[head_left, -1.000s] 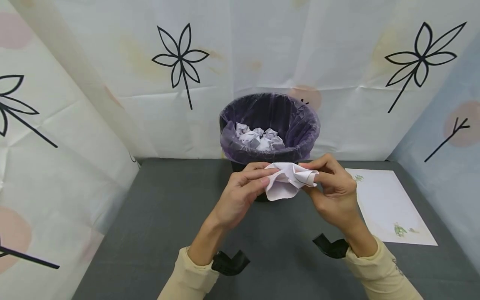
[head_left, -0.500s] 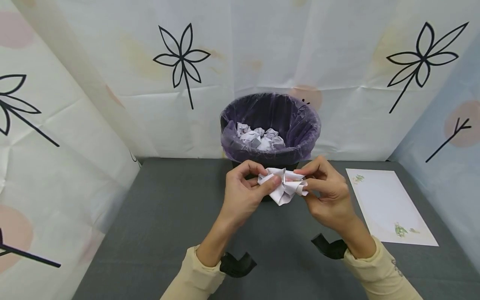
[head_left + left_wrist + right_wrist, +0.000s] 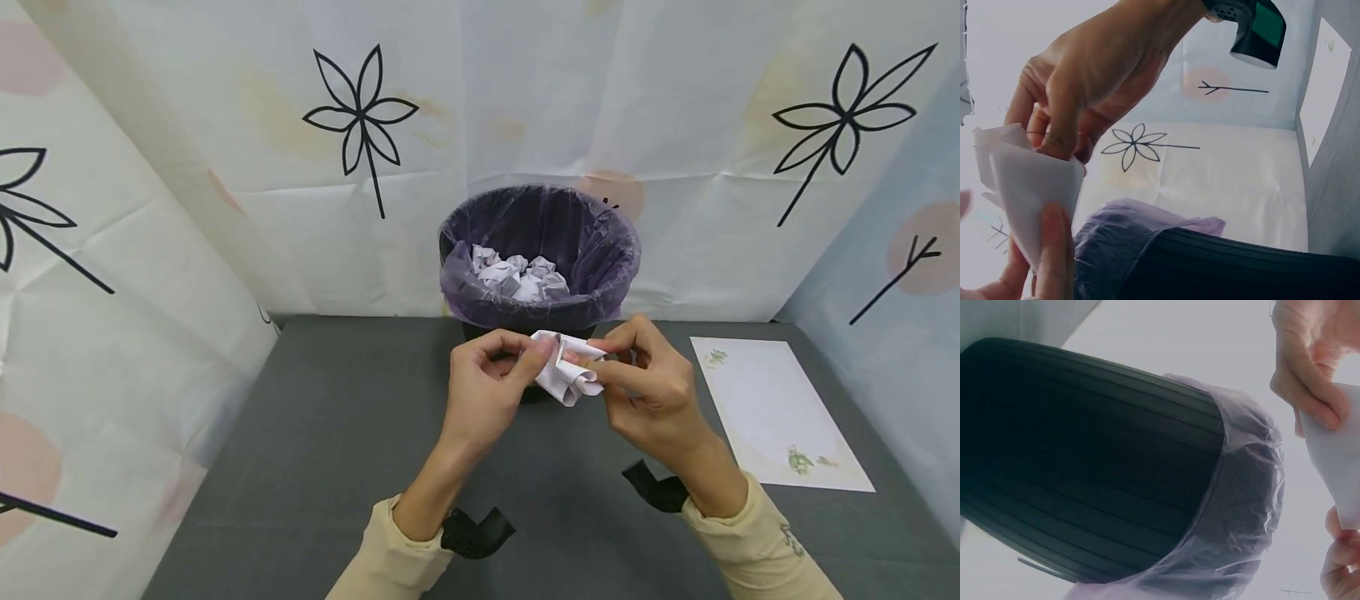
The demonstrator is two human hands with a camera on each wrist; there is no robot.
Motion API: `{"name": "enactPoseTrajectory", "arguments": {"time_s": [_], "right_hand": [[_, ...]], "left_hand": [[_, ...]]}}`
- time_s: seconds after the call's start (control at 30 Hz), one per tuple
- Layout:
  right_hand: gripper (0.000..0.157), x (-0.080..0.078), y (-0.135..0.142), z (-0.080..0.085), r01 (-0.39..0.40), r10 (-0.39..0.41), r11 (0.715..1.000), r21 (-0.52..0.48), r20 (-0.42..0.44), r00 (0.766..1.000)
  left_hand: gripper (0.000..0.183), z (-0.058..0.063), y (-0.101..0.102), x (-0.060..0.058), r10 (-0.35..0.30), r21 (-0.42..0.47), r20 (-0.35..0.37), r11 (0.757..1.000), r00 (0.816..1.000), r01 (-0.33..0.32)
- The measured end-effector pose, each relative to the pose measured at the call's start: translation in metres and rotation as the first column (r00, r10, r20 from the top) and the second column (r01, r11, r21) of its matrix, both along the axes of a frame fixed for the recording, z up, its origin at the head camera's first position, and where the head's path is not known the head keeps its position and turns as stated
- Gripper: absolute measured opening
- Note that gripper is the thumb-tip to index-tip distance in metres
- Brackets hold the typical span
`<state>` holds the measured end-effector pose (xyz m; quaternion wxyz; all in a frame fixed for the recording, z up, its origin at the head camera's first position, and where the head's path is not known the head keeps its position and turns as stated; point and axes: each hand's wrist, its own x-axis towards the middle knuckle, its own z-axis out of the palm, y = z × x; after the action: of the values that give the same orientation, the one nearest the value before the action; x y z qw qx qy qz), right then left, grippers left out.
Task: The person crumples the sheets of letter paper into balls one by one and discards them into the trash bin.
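In the head view both hands hold one crumpled sheet of white paper (image 3: 564, 379) in front of a dark bin. My left hand (image 3: 483, 387) pinches its left side, the thumb lying on top. On the other side my right hand (image 3: 656, 392) grips the paper between thumb and fingers. Folds stick out between the hands, and the left wrist view shows the paper (image 3: 1035, 187) with a smooth outer face and a pointed lower end. Behind the hands stands the bin (image 3: 540, 315), lined with a purple bag (image 3: 607, 283). Several crumpled paper balls (image 3: 517, 275) lie inside it.
A flat sheet of paper (image 3: 780, 417) with small green prints lies at the right of the grey table (image 3: 315, 450). White cloth with drawn flowers (image 3: 360, 117) hangs behind and at the sides. A black wrist mount (image 3: 477, 533) sits at the left wrist.
The paper has become more compact and folded between the hands. My left hand has shifted slightly right and its thumb has moved onto the paper. Bin and flat sheet have not moved.
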<state>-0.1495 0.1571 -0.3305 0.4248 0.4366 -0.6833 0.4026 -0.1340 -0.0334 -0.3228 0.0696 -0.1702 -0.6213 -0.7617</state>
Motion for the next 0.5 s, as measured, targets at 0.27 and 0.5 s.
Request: {"name": "enactPoseTrajectory", "arguments": {"time_s": [0.27, 0.5], "right_hand": [[0.026, -0.0002, 0.0005, -0.0013, 0.01, -0.011, 1.0, 0.017, 0.038, 0.999], [0.024, -0.0003, 0.0005, -0.0035, -0.094, 0.105, 0.993, -0.077, 0.156, 0.982]], "left_hand": [[0.037, 0.0035, -0.0005, 0.0054, -0.037, -0.063, 0.052, 0.997, 0.998, 0.04], [0.042, 0.0041, 0.0006, 0.0051, 0.012, -0.103, 0.023, 0.995, 1.0, -0.01]]}}
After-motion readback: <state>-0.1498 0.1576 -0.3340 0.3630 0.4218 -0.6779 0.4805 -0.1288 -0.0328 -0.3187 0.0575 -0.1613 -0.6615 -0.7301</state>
